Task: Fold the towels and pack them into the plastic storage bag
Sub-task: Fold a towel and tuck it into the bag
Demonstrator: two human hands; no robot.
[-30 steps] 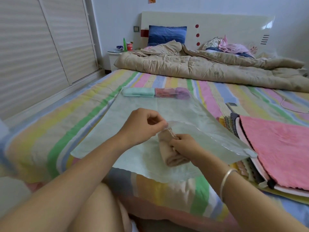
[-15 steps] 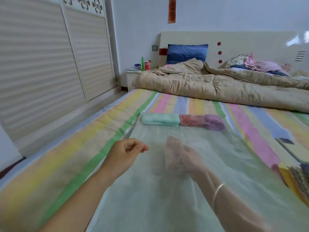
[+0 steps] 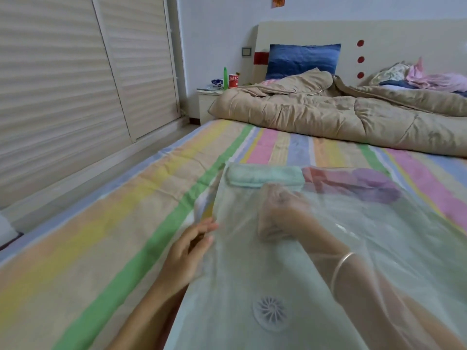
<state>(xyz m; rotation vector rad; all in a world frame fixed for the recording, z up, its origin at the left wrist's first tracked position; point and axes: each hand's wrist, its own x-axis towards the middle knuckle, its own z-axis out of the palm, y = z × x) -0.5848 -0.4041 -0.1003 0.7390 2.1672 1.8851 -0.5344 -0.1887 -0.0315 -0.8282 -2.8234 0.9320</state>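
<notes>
The clear plastic storage bag lies on the striped bed, its round valve near me. My right hand is inside the bag, seen through the plastic, and grips a rolled beige towel. It is just short of the mint green rolled towel at the bag's far end. A red towel and a purple towel lie beside the green one inside the bag. My left hand rests with straight fingers against the bag's raised left edge.
A crumpled beige quilt lies across the bed behind the bag, with a blue pillow and a clothes pile at the headboard. A nightstand holds a bottle and a can. Slatted wardrobe doors run along the left.
My right hand has gone from the bag's mouth deep into the bag with the beige towel. My left hand let go of the mouth and moved to the bag's left edge.
</notes>
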